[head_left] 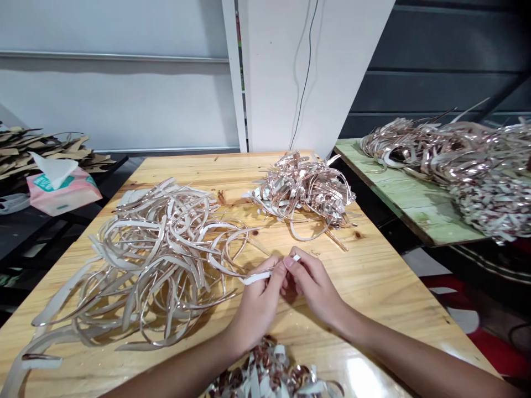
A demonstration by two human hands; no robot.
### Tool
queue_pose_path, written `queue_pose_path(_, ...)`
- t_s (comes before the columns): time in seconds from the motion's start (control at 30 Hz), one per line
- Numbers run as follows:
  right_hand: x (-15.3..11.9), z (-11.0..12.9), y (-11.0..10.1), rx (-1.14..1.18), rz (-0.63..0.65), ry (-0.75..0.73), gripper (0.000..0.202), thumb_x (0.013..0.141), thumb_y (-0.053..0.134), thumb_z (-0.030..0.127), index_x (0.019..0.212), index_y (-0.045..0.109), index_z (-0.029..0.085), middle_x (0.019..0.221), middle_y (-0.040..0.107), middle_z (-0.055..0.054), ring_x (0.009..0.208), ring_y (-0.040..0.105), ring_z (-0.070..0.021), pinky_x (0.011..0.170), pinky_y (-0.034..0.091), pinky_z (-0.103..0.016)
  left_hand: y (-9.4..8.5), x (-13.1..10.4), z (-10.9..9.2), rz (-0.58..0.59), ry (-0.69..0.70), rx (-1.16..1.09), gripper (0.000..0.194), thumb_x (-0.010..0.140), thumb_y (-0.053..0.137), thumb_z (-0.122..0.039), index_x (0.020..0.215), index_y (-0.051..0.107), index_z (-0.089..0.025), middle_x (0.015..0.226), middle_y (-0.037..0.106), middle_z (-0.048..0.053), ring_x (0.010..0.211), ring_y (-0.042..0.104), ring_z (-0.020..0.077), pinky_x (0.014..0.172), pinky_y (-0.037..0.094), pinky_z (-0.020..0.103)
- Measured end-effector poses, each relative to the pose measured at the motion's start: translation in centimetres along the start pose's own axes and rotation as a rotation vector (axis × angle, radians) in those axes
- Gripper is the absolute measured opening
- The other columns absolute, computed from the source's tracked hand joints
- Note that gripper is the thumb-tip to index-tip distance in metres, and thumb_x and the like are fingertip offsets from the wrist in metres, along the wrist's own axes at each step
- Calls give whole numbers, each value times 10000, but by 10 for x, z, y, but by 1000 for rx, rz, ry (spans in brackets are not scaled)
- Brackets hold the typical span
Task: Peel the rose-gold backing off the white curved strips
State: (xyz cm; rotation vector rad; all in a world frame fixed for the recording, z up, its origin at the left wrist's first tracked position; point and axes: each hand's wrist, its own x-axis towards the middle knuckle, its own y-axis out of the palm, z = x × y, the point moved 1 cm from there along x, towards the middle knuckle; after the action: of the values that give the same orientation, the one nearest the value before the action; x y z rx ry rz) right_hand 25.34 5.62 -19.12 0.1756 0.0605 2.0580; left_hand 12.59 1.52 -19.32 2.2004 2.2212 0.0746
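Note:
Near the middle of the wooden table [373, 287], my left hand [259, 301] pinches a thin white and rose-gold strip [257, 276] between thumb and fingers. My right hand [313, 282] is closed on the strip's short end, its fingertips touching those of my left hand. The strip runs left toward a large loose tangle of long curled strips [166, 265]. Below my wrists lies a heap of short cut pieces [269, 376], partly hidden by my left forearm. Beyond my hands sits a shiny bundle of strips [305, 190].
On the right, a pale green board [415, 204] carries large piles of shiny strips [468, 155]. A pink tissue box [64, 193] stands at the left on a dark surface, beside stacked brown pieces [16, 149]. A white wall panel [302, 66] rises behind the table.

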Motion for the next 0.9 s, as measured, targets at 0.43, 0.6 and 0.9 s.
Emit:
queue_pose_path(0.43,-12,1,-6,-46,122,20,400,1060,526,377,703,555,197,650,600,5,627,608,-150,606,462,-257,-6,-3,-3,151,-84,-16,411,1077,392,-459,770,501,-210,698,521,-20,681,510,156,670,423,270)
queue_pose_path(0.6,-14,0,-8,-106,126,13,373,1061,516,366,725,531,204,646,598,11,608,590,-147,578,438,-253,-6,-4,-3,158,-79,44,403,1078,389,-461,772,476,-214,716,496,-19,690,491,156,664,409,275)
queue_pose_path(0.9,-14,2,-9,-163,136,14,354,1062,499,343,737,532,206,677,594,14,609,538,-138,576,385,-257,-7,-6,-2,172,-100,52,401,1076,388,-471,778,472,-217,712,494,-16,679,487,160,651,411,281)
